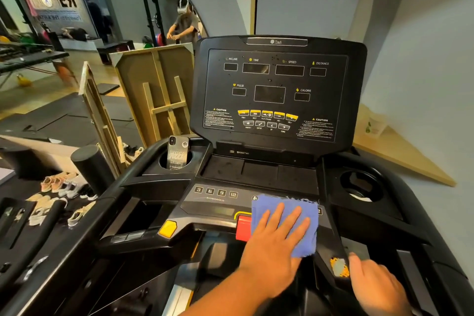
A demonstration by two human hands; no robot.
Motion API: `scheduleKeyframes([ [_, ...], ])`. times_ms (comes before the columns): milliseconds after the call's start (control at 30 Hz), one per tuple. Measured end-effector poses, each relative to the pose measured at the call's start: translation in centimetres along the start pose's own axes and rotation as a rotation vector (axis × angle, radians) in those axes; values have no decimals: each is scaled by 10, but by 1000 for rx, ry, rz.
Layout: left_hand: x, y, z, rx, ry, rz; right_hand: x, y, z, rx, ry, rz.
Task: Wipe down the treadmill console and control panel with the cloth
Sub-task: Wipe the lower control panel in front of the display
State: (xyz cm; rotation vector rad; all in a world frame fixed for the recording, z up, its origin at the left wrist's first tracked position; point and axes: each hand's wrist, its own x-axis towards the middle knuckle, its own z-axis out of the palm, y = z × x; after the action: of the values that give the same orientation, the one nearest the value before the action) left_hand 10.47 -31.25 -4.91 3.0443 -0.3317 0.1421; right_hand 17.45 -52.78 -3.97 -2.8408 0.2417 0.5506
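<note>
The black treadmill console (277,90) stands upright ahead, its dark display speckled with spots. Below it lies the control panel (215,200) with number keys. A blue cloth (302,206) is spread over the panel's right half, partly covering the red stop button (242,229). My left hand (274,246) presses flat on the cloth with fingers spread. My right hand (377,285) is curled around the black right handlebar (331,246), next to a worn yellow patch.
A phone (177,152) stands in the left cup holder; the right cup holder (359,185) holds nothing. A yellow safety clip (168,228) sits left of the stop button. Wooden frames (154,84) lean at the left, with several shoes (59,185) on the floor.
</note>
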Motion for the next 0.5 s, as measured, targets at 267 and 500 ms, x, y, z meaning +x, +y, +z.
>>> scheduleKeyframes([
  [267, -49, -106, -16, -87, 139, -383, -5, -2, -1, -53, 9, -13],
  [500, -75, -124, -10, -98, 246, -553, -13, 11, 5, -63, 117, -217],
])
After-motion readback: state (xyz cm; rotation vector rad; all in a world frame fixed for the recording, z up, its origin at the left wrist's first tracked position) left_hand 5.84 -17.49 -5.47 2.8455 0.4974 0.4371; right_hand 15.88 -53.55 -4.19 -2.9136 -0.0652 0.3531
